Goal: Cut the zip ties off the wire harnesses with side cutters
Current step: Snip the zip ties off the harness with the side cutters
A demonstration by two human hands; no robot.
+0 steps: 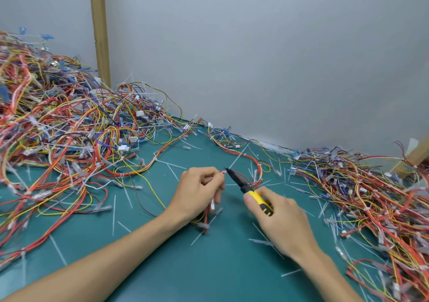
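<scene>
Teal worktop (220, 267) strewn with cut white zip ties (113, 213), left hand (197, 190) at centre frame, fingers pinched on a red wire harness (205, 219), right hand (281, 220) fingers clamped round yellow-handled side cutters (251, 194), black tips lay just beside the pinched wire end, tangled harness piles (58, 120) filled left and right.

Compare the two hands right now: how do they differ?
The left hand pinches a thin red wire harness at its fingertips, while the right hand grips the yellow handle of the side cutters. The left hand looks sharp and the right hand looks blurred. Both are over the green mat, close together, with the cutters' tip pointing at the wires that the left hand pinches.
</scene>
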